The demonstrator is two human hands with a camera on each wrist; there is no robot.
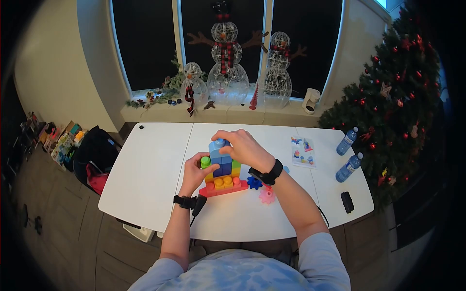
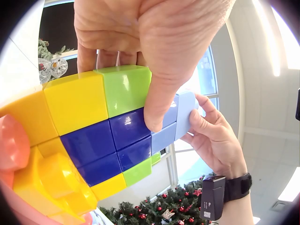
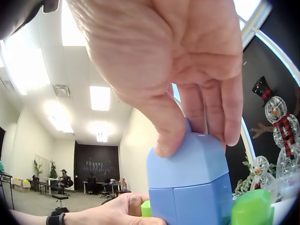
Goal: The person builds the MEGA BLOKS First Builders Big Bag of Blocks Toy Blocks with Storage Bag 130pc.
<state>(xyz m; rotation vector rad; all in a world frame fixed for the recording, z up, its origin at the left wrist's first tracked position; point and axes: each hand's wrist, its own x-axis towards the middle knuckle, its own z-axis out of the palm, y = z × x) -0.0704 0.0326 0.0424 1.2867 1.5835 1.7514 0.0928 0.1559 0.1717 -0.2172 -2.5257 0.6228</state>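
Note:
A tower of toy building blocks [image 1: 226, 169] stands on the white table [image 1: 145, 179], with a long red base [image 1: 224, 189] at the bottom. Yellow and orange blocks [image 2: 76, 103], lime green blocks [image 2: 126, 89] and dark blue blocks [image 2: 89, 149] form its middle. My left hand [image 1: 194, 173] grips its side, thumb across the front and fingers behind. At the top, my right hand [image 1: 245, 148] pinches the rounded light blue block [image 3: 187, 161] between thumb and fingers. That block sits flush on the light blue blocks [image 3: 194, 201] below.
Right of the tower lie a dark blue gear [image 1: 253, 183] and a pink gear [image 1: 266, 196]. Farther right are a printed picture sheet [image 1: 303, 152], two water bottles [image 1: 348, 167] and a black case [image 1: 347, 202]. Decorative snowmen [image 1: 225, 63] stand behind the table.

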